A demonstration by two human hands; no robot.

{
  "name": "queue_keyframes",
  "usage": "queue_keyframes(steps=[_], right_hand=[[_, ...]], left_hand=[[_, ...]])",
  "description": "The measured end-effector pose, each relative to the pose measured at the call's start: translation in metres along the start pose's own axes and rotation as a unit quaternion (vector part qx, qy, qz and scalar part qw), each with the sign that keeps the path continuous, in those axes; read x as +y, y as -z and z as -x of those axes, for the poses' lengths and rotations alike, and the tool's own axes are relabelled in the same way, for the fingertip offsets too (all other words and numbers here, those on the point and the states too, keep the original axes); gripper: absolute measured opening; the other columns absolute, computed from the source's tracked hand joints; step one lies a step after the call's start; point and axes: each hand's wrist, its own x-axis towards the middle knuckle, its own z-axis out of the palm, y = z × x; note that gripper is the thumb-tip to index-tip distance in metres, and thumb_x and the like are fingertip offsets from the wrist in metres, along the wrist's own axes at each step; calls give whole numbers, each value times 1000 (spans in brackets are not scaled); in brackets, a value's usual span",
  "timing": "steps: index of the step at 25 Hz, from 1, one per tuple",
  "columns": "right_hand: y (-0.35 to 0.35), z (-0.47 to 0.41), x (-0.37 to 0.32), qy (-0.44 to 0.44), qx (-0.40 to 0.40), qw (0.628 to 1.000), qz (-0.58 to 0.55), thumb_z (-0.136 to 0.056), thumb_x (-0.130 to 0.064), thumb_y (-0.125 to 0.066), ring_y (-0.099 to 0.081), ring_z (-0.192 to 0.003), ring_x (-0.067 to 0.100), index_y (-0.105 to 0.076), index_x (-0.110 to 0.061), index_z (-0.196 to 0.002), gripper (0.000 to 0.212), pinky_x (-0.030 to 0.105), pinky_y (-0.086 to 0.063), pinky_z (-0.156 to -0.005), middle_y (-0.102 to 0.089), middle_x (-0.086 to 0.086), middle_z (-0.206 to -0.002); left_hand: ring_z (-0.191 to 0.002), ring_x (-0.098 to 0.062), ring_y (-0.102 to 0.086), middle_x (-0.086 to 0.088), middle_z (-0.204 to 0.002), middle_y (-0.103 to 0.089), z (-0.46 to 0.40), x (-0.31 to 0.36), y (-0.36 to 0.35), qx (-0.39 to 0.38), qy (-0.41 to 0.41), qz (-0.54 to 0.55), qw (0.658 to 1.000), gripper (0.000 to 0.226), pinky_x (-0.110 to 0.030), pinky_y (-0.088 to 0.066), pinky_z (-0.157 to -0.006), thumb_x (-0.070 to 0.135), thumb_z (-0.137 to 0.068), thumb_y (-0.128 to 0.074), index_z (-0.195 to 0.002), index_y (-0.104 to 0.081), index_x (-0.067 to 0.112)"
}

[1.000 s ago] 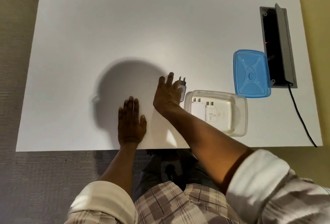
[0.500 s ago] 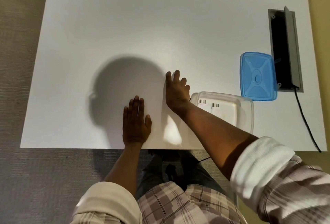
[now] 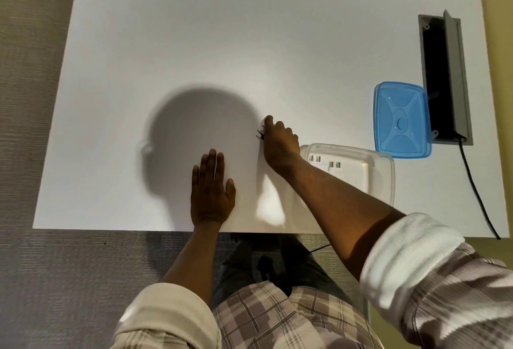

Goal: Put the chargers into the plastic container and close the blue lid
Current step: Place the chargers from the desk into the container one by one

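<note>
A clear plastic container [image 3: 384, 179] sits near the table's front edge on the right, with two white chargers [image 3: 333, 166] lying inside, prongs pointing away from me. My right hand [image 3: 279, 144] is just left of the container, fingers closed over a third charger [image 3: 260, 134]; only its dark prongs stick out on the left. The blue lid [image 3: 401, 120] lies flat behind the container, to its right. My left hand [image 3: 211, 190] rests flat on the table near the front edge, fingers together, holding nothing.
The white table [image 3: 222, 43] stretches far back and left. A grey cable box [image 3: 444, 79] with its flap up is set into the table at the right, just behind the lid. A black cable [image 3: 476, 190] runs from it toward the front edge.
My right hand has closed over the charger that lay beside the container, and now covers its body. The left hand has stayed flat. The camera has shifted slightly.
</note>
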Motion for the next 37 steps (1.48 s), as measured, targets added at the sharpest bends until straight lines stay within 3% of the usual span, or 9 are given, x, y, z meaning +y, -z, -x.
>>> queue_keyframes(steps=[5, 10, 15, 21, 27, 37], right_hand=[[34, 2, -7, 24, 33, 987, -155, -94, -12, -51, -59, -90, 36, -38, -8, -133, 41, 36, -42, -70, -59, 17, -109], [80, 32, 41, -13, 74, 948, -310, -80, -10, -67, -56, -76, 15, -39, -15, -130, 58, 26, -40, -69, -57, -7, -97], [102, 76, 121, -92, 92, 954, -269, -77, -19, -78, -61, -83, 18, -47, -19, -129, 61, 26, -45, -71, -61, -5, -99], [62, 107, 175, -204, 42, 952, -223, -74, -21, -82, -58, -84, 21, -50, -18, -127, 62, 28, -45, -73, -69, 9, -108], [19, 104, 185, -230, 7, 960, -161, -78, -16, -77, -66, -97, 35, -49, -11, -128, 57, 32, -48, -72, -67, 16, -112], [-4, 88, 190, -216, -11, 968, -128, -81, -16, -75, -65, -100, 37, -47, -7, -132, 59, 36, -52, -76, -66, 20, -114]], left_hand=[[-156, -25, -13, -8, -167, -17, -1, 0, 0, -7, 4, -1, 1000, 67, -47, -16, -127, 34, -99, -38, -159, -17, 15], [-155, -25, -15, -9, -167, -18, -1, 1, 0, -5, 4, -4, 1000, 68, -47, -14, -127, 32, -98, -42, -159, -19, 13], [-155, -26, -19, -10, -166, -22, -1, 0, -2, 5, -1, -3, 1000, 68, -46, -13, -127, 30, -97, -44, -158, -22, 12], [-155, -26, -17, -9, -167, -20, -2, -3, -4, 1, -1, -15, 1000, 68, -48, -15, -126, 34, -97, -38, -159, -19, 13], [-154, -27, -18, -10, -166, -21, -2, -1, -4, 2, 4, -20, 1000, 68, -48, -15, -126, 32, -96, -39, -158, -20, 12], [-154, -29, -21, -11, -165, -24, -3, 1, -1, -3, 8, -25, 1000, 67, -48, -17, -125, 32, -96, -39, -157, -23, 11]])
